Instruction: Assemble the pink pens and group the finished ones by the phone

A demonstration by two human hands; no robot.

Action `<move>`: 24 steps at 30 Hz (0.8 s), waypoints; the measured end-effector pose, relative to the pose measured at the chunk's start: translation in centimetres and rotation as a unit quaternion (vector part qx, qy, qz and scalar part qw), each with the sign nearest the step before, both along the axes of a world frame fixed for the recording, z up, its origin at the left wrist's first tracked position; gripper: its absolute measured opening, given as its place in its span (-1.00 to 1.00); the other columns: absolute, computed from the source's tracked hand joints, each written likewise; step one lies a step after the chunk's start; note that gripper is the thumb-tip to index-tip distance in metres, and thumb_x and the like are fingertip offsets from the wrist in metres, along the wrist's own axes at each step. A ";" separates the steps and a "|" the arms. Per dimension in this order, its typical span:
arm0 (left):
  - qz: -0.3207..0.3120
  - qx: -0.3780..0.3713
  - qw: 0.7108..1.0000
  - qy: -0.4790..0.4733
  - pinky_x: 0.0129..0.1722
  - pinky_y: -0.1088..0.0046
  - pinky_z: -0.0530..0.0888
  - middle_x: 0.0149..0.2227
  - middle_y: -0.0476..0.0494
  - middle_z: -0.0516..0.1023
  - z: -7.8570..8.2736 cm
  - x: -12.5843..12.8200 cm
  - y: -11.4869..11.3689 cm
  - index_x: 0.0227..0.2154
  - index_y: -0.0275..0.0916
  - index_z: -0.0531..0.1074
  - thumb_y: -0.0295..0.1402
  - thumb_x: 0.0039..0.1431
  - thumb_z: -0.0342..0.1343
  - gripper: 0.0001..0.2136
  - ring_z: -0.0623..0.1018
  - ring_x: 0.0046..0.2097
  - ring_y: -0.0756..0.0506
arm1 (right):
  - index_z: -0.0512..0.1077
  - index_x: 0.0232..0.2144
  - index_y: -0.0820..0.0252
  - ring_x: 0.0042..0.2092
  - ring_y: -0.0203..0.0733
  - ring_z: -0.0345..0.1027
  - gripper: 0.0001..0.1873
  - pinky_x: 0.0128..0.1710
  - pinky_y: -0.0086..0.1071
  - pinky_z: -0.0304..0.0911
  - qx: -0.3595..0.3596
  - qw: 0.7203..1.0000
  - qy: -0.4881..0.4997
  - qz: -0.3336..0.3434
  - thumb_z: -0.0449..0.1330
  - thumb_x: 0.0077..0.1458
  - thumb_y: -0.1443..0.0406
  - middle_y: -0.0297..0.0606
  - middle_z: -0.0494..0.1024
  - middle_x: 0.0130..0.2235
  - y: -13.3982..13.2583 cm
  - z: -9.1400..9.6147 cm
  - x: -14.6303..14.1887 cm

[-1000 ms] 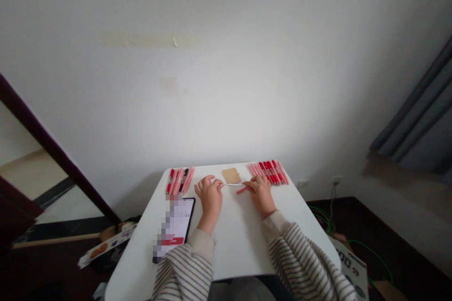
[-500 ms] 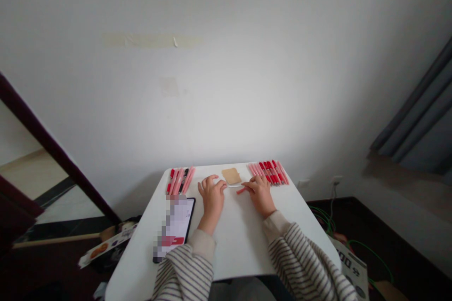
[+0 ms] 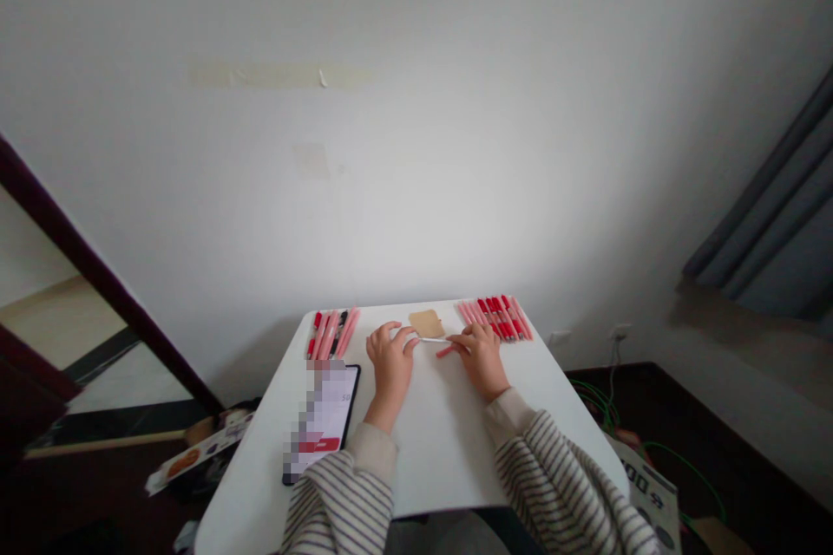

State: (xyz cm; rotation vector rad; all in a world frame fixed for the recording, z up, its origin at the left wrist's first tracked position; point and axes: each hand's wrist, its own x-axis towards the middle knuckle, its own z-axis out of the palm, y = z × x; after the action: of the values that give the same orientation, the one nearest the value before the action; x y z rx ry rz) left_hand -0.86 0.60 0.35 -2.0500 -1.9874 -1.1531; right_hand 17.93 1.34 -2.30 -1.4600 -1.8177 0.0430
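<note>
Between my two hands a thin white stick (image 3: 432,340), which looks like a pen refill, lies level just above the table or on it. My left hand (image 3: 391,362) pinches its left end with thumb and forefinger, the other fingers curled. The right end sits in the fingertips of my right hand (image 3: 482,361). Under the right fingers a short pink piece (image 3: 446,351), perhaps a pen part, rests on the table, partly covered. Just beyond the stick lies a tan square pad (image 3: 426,323).
Several pink, red and black pens (image 3: 331,335) lie in a row at the back left of the white table (image 3: 442,460). Another row of pink and red pens (image 3: 498,318) lies at the back right. A phone (image 3: 331,416) lies beside my left forearm. A wall stands behind.
The white stick has come slightly nearer to me and tilted a little, off the edge of the tan pad. Both hands have barely shifted.
</note>
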 end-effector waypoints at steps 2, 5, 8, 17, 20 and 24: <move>0.022 -0.002 1.000 0.008 0.12 0.17 0.19 -0.04 -0.13 0.43 0.0 -0.2 0.0 -0.17 -0.05 0.52 -0.30 0.13 0.11 -0.79 0.34 0.05 -0.15 | 0.58 -0.22 -0.10 -0.09 -0.08 0.16 -0.80 -0.08 -0.22 0.03 -0.001 1.000 0.006 -0.003 0.18 0.16 0.28 -0.22 0.44 -0.23 0.0 0.0 0.1; 0.083 -0.025 0.995 0.043 0.09 0.07 0.18 -0.04 -0.16 0.42 -0.2 -0.5 -0.2 -0.16 -0.09 0.51 -0.31 0.14 0.09 -0.78 0.31 0.05 -0.21 | 0.59 -0.23 -0.07 -0.10 -0.08 0.16 -0.79 -0.08 -0.22 0.03 0.002 1.000 0.016 -0.012 0.17 0.16 0.30 -0.21 0.45 -0.23 0.0 0.0 0.1; 0.133 -0.047 0.986 0.088 0.05 0.01 0.17 -0.03 -0.20 0.40 -0.4 -0.8 -0.4 -0.16 -0.15 0.50 -0.30 0.12 0.09 -0.77 0.28 0.05 -0.26 | 0.59 -0.25 -0.06 -0.10 -0.07 0.16 -0.79 -0.09 -0.22 0.03 0.008 1.000 0.019 -0.020 0.15 0.17 0.30 -0.20 0.45 -0.23 0.0 0.0 0.1; 0.158 -0.067 0.978 0.118 0.03 0.03 0.16 -0.09 -0.24 0.42 -0.3 -0.8 -0.5 -0.16 -0.17 0.48 -0.36 0.17 -0.03 -0.76 0.31 -0.01 -0.25 | 0.59 -0.24 -0.07 -0.12 -0.07 0.16 -0.78 -0.11 -0.22 0.03 0.009 1.000 0.014 -0.021 0.13 0.19 0.26 -0.20 0.44 -0.24 -0.1 0.0 0.1; 0.154 -0.071 0.978 0.117 0.01 0.00 0.15 -0.17 -0.22 0.46 -0.6 -1.0 -0.4 -0.19 -0.12 0.50 -0.39 0.22 -0.10 -0.73 0.34 -0.06 -0.24 | 0.59 -0.24 -0.06 -0.12 -0.07 0.16 -0.77 -0.10 -0.22 0.03 0.014 1.000 0.016 -0.021 0.12 0.20 0.27 -0.19 0.44 -0.25 0.0 0.0 0.1; 0.146 -0.067 0.981 0.112 0.00 -0.02 0.13 -0.22 -0.21 0.49 -0.9 -1.2 -0.2 -0.14 -0.05 0.49 -0.41 0.24 -0.16 -0.67 0.36 -0.10 -0.23 | 0.59 -0.25 -0.06 -0.12 -0.07 0.16 -0.77 -0.09 -0.22 0.02 0.013 0.999 0.021 -0.021 0.12 0.19 0.28 -0.20 0.45 -0.24 0.0 0.0 0.1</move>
State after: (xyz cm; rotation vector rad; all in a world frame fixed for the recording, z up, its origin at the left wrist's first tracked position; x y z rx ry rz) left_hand -2.07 0.37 -0.53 -1.7677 -2.2050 -0.7177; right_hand 18.03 1.29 -2.35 -1.4674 -1.7476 0.0295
